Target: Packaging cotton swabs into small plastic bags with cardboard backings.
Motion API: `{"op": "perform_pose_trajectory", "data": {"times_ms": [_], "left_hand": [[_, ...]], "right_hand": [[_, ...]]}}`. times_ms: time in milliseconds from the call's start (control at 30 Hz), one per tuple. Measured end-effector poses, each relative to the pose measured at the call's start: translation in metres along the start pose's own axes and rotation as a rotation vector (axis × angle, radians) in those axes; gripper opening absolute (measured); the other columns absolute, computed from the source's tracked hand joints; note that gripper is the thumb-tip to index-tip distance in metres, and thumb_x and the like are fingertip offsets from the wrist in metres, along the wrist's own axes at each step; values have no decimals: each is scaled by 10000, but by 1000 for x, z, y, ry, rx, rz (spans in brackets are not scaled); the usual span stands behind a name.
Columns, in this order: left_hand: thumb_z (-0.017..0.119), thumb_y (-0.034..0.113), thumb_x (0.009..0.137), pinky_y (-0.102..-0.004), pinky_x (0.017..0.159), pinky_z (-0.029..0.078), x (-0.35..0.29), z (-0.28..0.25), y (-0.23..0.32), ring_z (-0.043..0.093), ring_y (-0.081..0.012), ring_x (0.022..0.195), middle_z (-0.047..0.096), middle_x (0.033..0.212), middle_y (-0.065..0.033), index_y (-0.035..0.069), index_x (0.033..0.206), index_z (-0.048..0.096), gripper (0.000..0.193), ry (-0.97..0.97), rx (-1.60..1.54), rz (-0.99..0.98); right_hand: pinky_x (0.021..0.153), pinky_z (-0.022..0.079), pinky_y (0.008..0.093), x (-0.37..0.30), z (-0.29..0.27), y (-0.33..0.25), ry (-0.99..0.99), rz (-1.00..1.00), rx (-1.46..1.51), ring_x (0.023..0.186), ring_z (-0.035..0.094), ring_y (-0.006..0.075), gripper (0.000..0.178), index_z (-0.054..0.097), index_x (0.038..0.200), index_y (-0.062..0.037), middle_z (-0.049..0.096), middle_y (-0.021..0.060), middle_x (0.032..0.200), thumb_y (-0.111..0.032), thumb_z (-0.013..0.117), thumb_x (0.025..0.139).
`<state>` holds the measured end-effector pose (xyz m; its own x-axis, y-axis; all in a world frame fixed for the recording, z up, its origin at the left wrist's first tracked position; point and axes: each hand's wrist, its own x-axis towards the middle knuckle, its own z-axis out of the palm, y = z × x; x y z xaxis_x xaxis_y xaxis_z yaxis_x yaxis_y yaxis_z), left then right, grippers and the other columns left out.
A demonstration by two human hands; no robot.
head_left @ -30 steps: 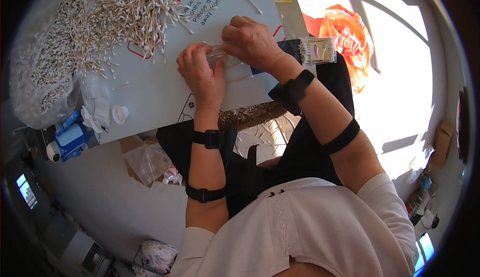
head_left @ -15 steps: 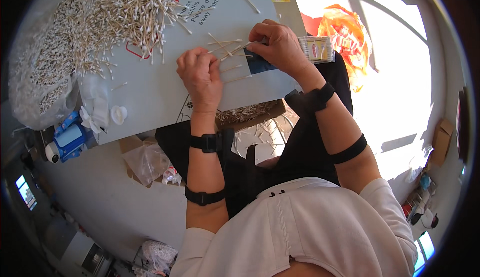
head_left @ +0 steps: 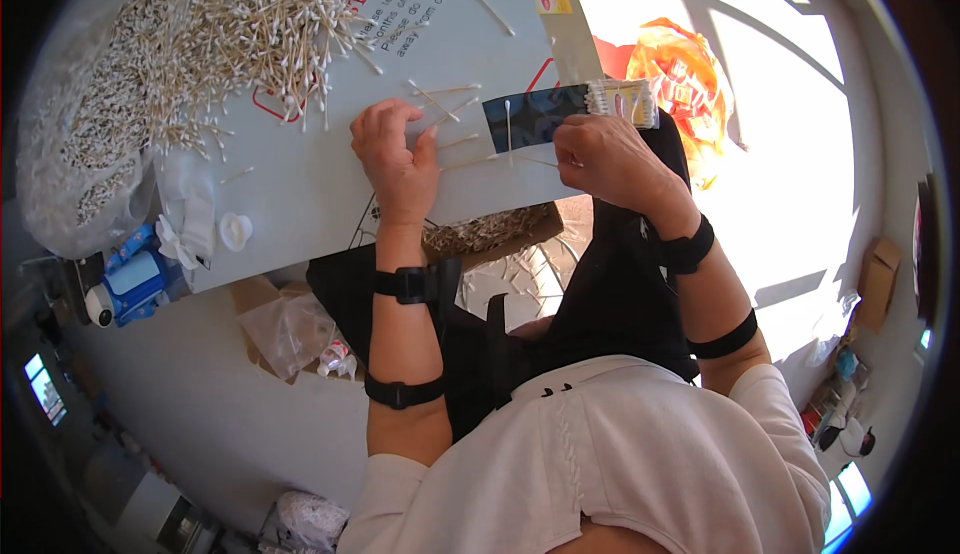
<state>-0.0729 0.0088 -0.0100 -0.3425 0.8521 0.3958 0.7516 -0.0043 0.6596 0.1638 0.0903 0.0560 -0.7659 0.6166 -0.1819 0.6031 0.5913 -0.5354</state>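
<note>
The right hand (head_left: 622, 162) has shifted toward the near edge of the table (head_left: 300, 199), grip unclear; the left hand (head_left: 392, 162), thumb and forefinger parted, sits beside loose swabs (head_left: 434, 100).

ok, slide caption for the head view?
Right hand at a dark strip, left hand beside loose swabs, swab pile at upper left.

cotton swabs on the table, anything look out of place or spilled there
Yes, a few look stray: a lone swab and two crossed swabs near the left hand lie at odd angles, apart from the big pile. Another swab sits crosswise over the dark strip.
</note>
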Motion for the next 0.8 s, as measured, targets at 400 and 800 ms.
{"op": "perform_pose_trajectory", "data": {"times_ms": [400, 800], "left_hand": [[738, 63, 702, -418, 899, 369, 39, 1, -2, 481, -269, 1064, 574, 998, -13, 118, 834, 647, 170, -222, 142, 115], [712, 59, 718, -400, 824, 399, 30, 8, -4, 501, -278, 954, 567, 874, -25, 114, 802, 613, 141, -106, 77, 74]], "right_hand": [[618, 469, 419, 18, 44, -13, 206, -287, 240, 713, 574, 353, 140, 491, 742, -15, 536, 134, 764, -41, 628, 731], [662, 497, 441, 38, 32, -18, 475, 51, 325, 765, 622, 369, 225, 570, 821, -23, 621, 142, 816, -214, 689, 815]]}}
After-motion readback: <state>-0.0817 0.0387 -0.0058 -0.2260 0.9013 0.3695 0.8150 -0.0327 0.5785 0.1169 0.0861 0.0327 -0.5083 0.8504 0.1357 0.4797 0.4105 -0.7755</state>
